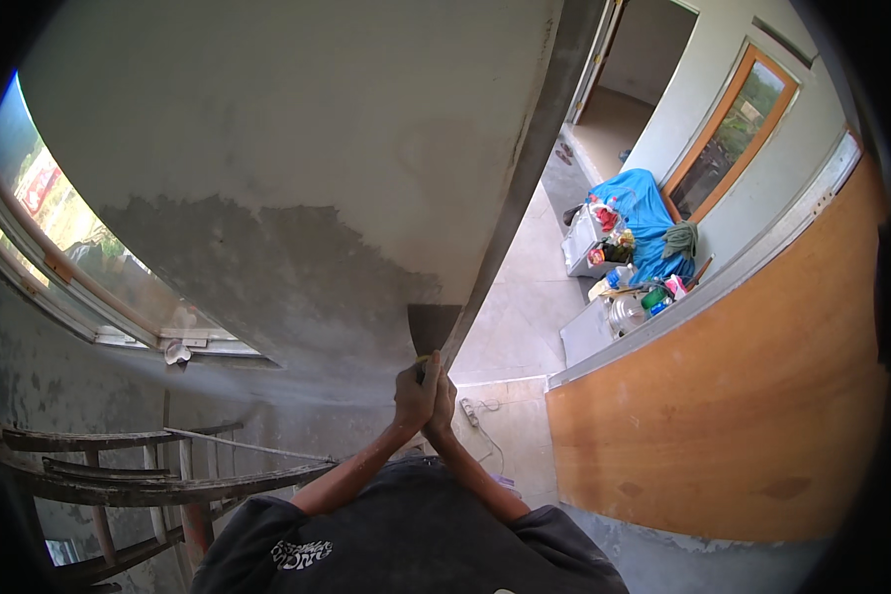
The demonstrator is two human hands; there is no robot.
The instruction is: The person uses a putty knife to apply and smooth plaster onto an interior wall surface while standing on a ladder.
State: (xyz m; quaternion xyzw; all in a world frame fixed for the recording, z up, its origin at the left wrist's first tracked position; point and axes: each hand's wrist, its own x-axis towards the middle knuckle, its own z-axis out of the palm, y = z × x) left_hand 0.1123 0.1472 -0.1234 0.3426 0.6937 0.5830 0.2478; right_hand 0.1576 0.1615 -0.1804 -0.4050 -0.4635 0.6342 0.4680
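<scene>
A wide, dark-bladed putty knife (434,327) lies with its blade against the wall (297,129), close to the wall's right-hand corner. My left hand (413,398) is closed around its handle, and a bit of yellow shows above the fingers. Pressed against it from the right is my right hand (443,408), also closed on the handle, which the hands mostly hide. Dark grey, ragged-edged patches of filler or damp plaster (238,247) cover the wall left of the blade; above them the surface is paler.
A wooden ladder (119,485) stands at the lower left, below a window (99,267). On the right is a brown wooden panel (723,436). Beyond the corner, a blue sheet (643,213) and boxes (586,332) with assorted goods stand on the floor. A power strip with cable (469,411) lies nearby.
</scene>
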